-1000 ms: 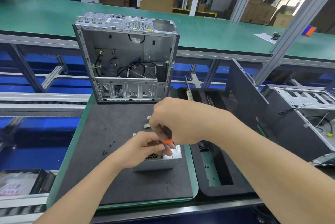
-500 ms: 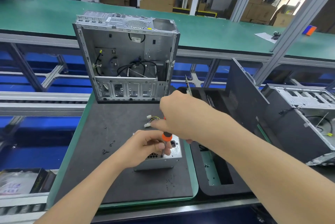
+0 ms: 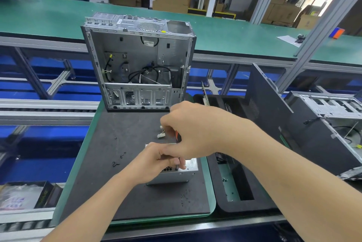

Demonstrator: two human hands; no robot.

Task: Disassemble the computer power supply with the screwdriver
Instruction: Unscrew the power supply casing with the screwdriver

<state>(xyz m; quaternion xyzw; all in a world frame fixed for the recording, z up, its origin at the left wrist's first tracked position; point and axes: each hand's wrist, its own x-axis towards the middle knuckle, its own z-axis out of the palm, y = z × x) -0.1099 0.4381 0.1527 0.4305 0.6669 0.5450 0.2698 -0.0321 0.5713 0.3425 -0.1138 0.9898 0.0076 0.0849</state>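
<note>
The silver power supply [image 3: 188, 171] lies on the black mat [image 3: 121, 163], mostly hidden under my hands. My right hand [image 3: 192, 132] grips the screwdriver [image 3: 177, 136] from above; only a bit of its orange and black handle shows, and the shaft runs down to the unit's top edge. My left hand [image 3: 156, 163] rests on the power supply and pinches the screwdriver shaft near the tip [image 3: 176, 167]. White cable connectors [image 3: 161, 135] stick out behind the unit.
An open, gutted computer case [image 3: 137, 61] stands upright at the mat's far edge. Loose black screws [image 3: 117, 161] lie on the mat to the left. A black foam tray [image 3: 235, 183] and another dark case [image 3: 313, 124] sit to the right.
My right hand dropped lower over the screwdriver handle, covering most of the orange part. My left hand's fingers stayed at the shaft on the power supply.
</note>
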